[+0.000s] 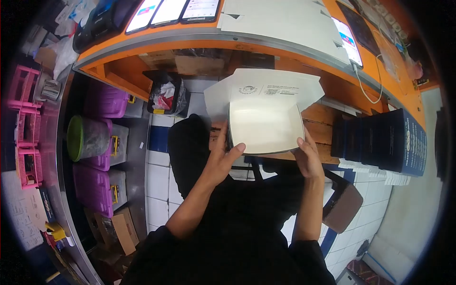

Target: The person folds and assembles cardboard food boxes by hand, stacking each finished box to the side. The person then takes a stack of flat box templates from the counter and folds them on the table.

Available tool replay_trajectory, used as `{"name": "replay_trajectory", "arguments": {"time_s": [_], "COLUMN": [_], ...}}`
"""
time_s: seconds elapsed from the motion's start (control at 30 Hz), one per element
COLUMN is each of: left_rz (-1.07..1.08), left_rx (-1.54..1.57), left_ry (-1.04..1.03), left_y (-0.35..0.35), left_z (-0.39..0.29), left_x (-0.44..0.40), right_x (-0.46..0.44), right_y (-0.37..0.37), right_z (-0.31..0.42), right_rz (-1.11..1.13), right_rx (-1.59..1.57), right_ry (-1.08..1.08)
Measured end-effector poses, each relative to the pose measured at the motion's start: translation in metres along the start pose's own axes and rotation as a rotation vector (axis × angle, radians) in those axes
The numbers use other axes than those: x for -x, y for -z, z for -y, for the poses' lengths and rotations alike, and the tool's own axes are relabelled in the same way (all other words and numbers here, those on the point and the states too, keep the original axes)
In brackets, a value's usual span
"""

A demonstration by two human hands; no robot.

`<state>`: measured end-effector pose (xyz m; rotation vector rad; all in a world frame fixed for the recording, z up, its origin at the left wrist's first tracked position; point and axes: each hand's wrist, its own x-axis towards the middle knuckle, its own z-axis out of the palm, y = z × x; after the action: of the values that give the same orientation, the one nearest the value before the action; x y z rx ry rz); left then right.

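Between my hands is a paper food box, its cream inside facing me and its printed lid flap folded up and away at the far side. My left hand grips the near left corner, thumb on the rim and fingers around the outer wall. At the near right corner, my right hand holds the box the same way, with the thumb at the rim. Nothing lies inside the box. The fingers under and behind its walls are partly hidden.
Dark blue stacked boxes stand to the right. An orange desk spans the far side, bearing several phones and white sheets. A bin sits below. Purple-lidded tubs and a green-rimmed container are at left.
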<state>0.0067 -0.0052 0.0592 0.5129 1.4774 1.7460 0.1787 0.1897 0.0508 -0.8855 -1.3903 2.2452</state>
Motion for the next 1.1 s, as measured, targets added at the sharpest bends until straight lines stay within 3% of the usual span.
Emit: {"name": "replay_trajectory", "arguments": {"time_s": [0.43, 0.5, 0.57, 0.63, 0.67, 0.73, 0.8, 0.87, 0.93, 1.0, 1.1], "left_rz": [0.004, -0.013, -0.027, 0.015, 0.013, -0.028, -0.009, -0.035, -0.093, -0.013, -0.05], "left_rx": [-0.169, -0.117, -0.062, -0.44, -0.44, -0.6, -0.662, -0.942, -0.992, -0.927, -0.924], "left_ry": [-0.03, -0.101, -0.166, -0.323, -0.327, -0.188, -0.083, 0.168, 0.182, 0.315, 0.306], "left_y": [0.014, 0.023, 0.026, 0.021, 0.02, 0.015, 0.019, 0.017, 0.013, 0.017, 0.022], "left_z": [0.019, 0.041, 0.054, 0.057, 0.055, 0.036, 0.024, 0.017, 0.033, 0.062, 0.111], "left_x": [0.004, 0.005, 0.003, 0.001, 0.0, 0.009, 0.008, -0.003, -0.025, -0.053, -0.077], "right_x": [-0.001, -0.004, -0.007, -0.007, -0.004, 0.012, 0.011, 0.001, -0.025, -0.047, -0.08], "right_y": [0.01, 0.016, 0.029, 0.035, 0.035, 0.016, 0.007, -0.007, 0.002, 0.001, 0.026], "right_z": [0.001, -0.013, -0.048, -0.072, -0.073, -0.055, -0.034, -0.017, -0.033, -0.04, -0.092], "right_rz": [0.093, 0.043, 0.017, -0.036, -0.034, -0.068, -0.112, -0.207, -0.264, -0.274, -0.236], "right_rx": [0.013, -0.101, -0.019, 0.143, 0.145, 0.562, 0.564, 0.761, 0.905, 1.068, 0.845], "right_ry": [-0.015, 0.139, 0.167, 0.219, 0.222, 0.211, 0.146, 0.195, 0.193, -0.037, -0.027]}}
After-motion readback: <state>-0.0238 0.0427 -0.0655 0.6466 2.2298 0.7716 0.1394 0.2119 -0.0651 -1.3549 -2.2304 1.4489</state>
